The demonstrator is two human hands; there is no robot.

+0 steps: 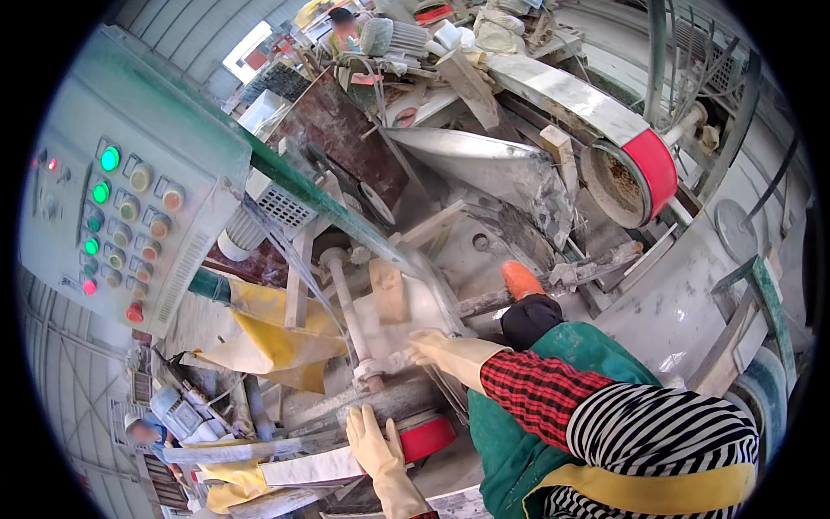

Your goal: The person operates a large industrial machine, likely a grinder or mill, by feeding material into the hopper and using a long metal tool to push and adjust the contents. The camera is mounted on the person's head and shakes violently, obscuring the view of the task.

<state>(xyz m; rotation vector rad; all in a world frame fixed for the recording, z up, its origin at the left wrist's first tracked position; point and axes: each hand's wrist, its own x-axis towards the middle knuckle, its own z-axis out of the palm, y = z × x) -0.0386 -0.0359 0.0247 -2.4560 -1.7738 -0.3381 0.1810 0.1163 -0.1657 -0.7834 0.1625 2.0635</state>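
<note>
My left hand (pixel 377 454), in a cream rubber glove, lies with fingers spread on the near white strip (pixel 311 467), close to its rounded red end (pixel 427 438). A little farther off, my right hand (pixel 445 353) wears a matching glove. Its fingers are closed at the end of a pale pipe fitting (pixel 386 367), which joins an upright white pipe (pixel 342 298). Part of that grip is hidden by the glove. My right arm has a red-and-black checked sleeve (pixel 527 394), and a green apron (pixel 575 359) hangs below it.
At left stands a control panel (pixel 130 199) with lit buttons. Yellow sheeting (pixel 281 337) hangs beneath it. A second white belt (pixel 562 91) with a red end (pixel 650 169) is at far right. An orange boot tip (pixel 521 279) shows ahead. Two people are farther off.
</note>
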